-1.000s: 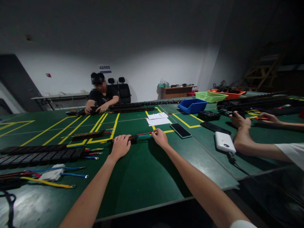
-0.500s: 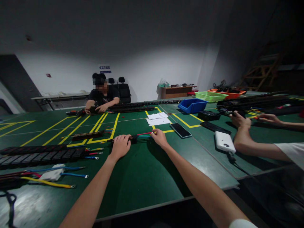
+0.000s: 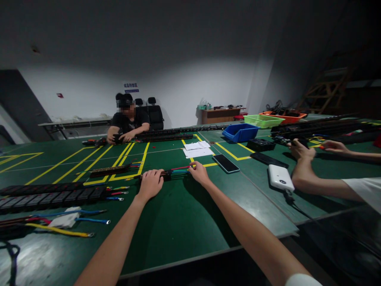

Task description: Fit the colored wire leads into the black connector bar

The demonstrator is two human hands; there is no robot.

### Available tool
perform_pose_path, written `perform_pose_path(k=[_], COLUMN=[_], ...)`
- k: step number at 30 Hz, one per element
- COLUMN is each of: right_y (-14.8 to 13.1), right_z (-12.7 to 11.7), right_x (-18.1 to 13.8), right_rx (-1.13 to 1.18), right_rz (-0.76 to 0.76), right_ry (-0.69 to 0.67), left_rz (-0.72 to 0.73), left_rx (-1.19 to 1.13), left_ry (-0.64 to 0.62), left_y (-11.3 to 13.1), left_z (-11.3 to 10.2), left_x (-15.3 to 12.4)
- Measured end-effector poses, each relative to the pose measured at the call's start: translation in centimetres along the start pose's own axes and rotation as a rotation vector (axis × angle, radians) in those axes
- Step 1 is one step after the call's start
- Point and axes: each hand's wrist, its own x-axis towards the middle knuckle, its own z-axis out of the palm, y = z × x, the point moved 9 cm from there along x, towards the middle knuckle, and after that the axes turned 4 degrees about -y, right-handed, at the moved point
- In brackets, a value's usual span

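My left hand (image 3: pixel 151 183) is closed over a dark bundle (image 3: pixel 166 174) of thin copper-coloured and black strips, low over the green table. Red, blue and green wires (image 3: pixel 180 171) run out of its right end. Their far ends meet my right hand (image 3: pixel 199 172), whose thumb and fingers are pinched on them; the wire tips are hidden. A similar strip bundle (image 3: pixel 110 171) lies to the left, beyond my left hand. Black socket-like blocks (image 3: pixel 59 197) with lugged wires lie at the left edge, and nearer me is a yellow wire (image 3: pixel 59 230) with a ring lug.
White papers (image 3: pixel 198 149) and a phone (image 3: pixel 226 163) lie past my right hand. A blue bin (image 3: pixel 240 132) and green basket (image 3: pixel 263 121) stand farther right. At right, a co-worker's hands (image 3: pixel 302 151) work near a white device (image 3: pixel 280 177); another person (image 3: pixel 129 119) sits opposite.
Both hands keep their places on the bundle and wires. The whole view has shifted very slightly.
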Motion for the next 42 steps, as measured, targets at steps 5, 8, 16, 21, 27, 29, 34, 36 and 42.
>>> perform_pose_path(k=[5, 8, 16, 21, 27, 29, 34, 36, 42], right_y=[-0.06, -0.08, -0.04, 0.14, 0.17, 0.11, 0.07, 0.07, -0.17], right_z=[0.01, -0.27, -0.23, 0.00, -0.04, -0.08, -0.20, -0.22, -0.26], right_x=[-0.18, -0.22, -0.06, 0.06, 0.03, -0.03, -0.13, -0.13, -0.16], right_rx=[-0.002, -0.030, -0.078, -0.083, -0.060, -0.053, -0.053, -0.060, -0.086], right_rz=[0.006, 0.007, 0.006, 0.007, 0.003, 0.002, 0.005, 0.005, -0.005], right_ry=[0.003, 0.034, 0.047, 0.028, 0.025, 0.023, 0.023, 0.025, 0.027], left_rz=[0.006, 0.005, 0.018, 0.009, 0.007, 0.008, 0.008, 0.006, 0.011], left_rx=[-0.001, 0.001, 0.042, 0.037, 0.012, 0.012, -0.006, -0.011, 0.008], left_ry=[0.010, 0.015, 0.029, 0.020, 0.002, 0.008, 0.015, 0.006, 0.011], left_y=[0.02, -0.02, 0.25, 0.42, 0.34, 0.26, 0.01, -0.10, 0.06], left_z=[-0.05, -0.05, -0.27, -0.45, -0.35, -0.31, -0.04, 0.13, -0.06], left_x=[-0.04, -0.06, -0.07, -0.12, -0.10, -0.10, -0.09, -0.06, -0.05])
